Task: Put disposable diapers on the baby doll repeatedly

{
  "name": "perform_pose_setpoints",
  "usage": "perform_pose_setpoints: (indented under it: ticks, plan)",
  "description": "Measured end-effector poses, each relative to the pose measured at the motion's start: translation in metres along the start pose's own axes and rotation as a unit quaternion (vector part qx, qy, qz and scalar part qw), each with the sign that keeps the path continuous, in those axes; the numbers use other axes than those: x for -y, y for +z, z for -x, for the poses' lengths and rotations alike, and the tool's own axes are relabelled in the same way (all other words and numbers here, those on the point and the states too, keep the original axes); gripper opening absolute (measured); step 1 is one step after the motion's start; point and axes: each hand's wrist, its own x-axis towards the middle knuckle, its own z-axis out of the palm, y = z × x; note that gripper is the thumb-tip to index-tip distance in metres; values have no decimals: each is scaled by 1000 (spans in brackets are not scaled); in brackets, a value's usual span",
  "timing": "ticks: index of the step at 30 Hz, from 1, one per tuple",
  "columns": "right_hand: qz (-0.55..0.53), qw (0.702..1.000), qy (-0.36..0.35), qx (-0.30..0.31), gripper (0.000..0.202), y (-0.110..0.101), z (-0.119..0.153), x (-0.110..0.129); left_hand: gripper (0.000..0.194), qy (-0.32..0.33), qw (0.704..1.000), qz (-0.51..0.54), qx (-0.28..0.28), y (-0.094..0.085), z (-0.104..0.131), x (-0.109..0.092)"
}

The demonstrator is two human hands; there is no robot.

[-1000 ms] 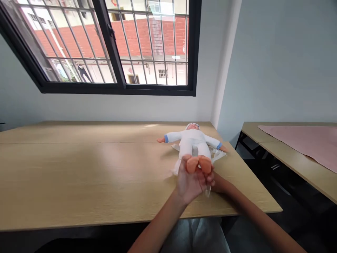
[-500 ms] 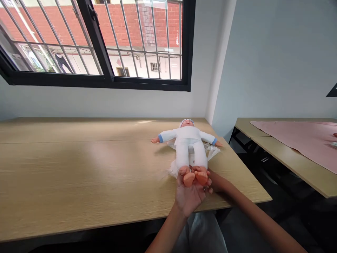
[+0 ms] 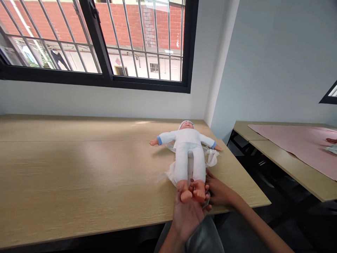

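A baby doll in a white suit with blue cuffs lies on its back on the wooden table, its head toward the wall and its arms spread. Crumpled white plastic is under and beside it. My left hand, palm up, has its fingers curled around the doll's feet from below. Just right of the doll's lower legs is my right hand, its fingertips partly hidden by the leg and the plastic.
Behind the table are a pale wall and a black-framed window with bars. A second table to the right bears a pink cloth with a partly visible doll-like object at the frame's edge.
The doll's feet have come nearer and lower, with my left hand around them. My right hand has come out from behind the feet to the right side of the legs.
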Motion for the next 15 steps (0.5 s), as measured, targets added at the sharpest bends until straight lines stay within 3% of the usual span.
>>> perform_pose_setpoints:
  ticks: [3, 9, 12, 15]
  plan:
    - [55, 997, 18, -48, 42, 3, 19, 0, 33, 8, 1000, 5, 4, -9, 1, 1]
    - [132, 969, 58, -201, 33, 9, 52, -5, 40, 31, 999, 23, 4, -10, 15, 10]
    - [146, 956, 39, -251, 30, -2, 51, 11, 38, 5, 1000, 28, 4, -8, 31, 15]
    - [158, 945, 3, -286, 32, -16, 47, 47, 38, -17, 1000, 14, 19, -11, 44, 22]
